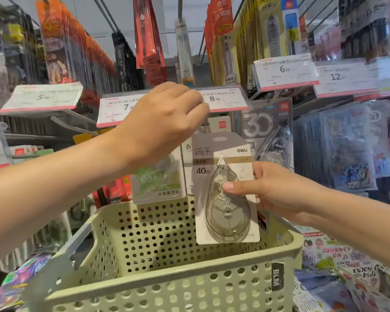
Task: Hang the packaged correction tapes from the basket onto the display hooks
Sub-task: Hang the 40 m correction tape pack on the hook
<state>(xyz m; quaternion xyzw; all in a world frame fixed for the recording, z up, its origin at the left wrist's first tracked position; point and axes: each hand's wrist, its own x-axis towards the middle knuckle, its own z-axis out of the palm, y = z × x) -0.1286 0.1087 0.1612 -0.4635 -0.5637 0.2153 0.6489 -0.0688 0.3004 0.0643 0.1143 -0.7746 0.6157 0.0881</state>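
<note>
Holding the correction tape pack [226, 188] above the basket [167, 278], our right hand [268, 188] pinches its edge while our left hand [167, 118] closes around the hook beneath the price tag [221, 99]; misaligned, the hang hole could miss and the pack drop.
</note>
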